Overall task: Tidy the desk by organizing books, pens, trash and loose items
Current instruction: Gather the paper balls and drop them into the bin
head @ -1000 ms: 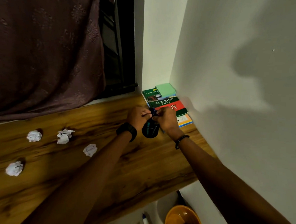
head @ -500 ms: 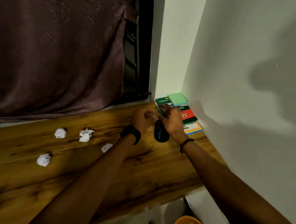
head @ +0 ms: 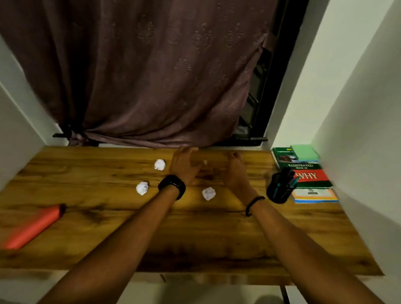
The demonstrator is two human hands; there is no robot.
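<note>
Head view: wooden plank counter (head: 97,234) in white-walled alcove, brown curtain (head: 141,67) behind. Left hand (head: 185,165) and right hand (head: 234,171) blurred over far middle; both grips loosely spread, empty. Small white speck between them, unclear. Three crumpled white paper balls (head: 208,193) near wrists. Black pen cup (head: 280,187) just beside stacked books (head: 309,177) at right wall. Red-orange tube (head: 34,226) at left, blurred.
</note>
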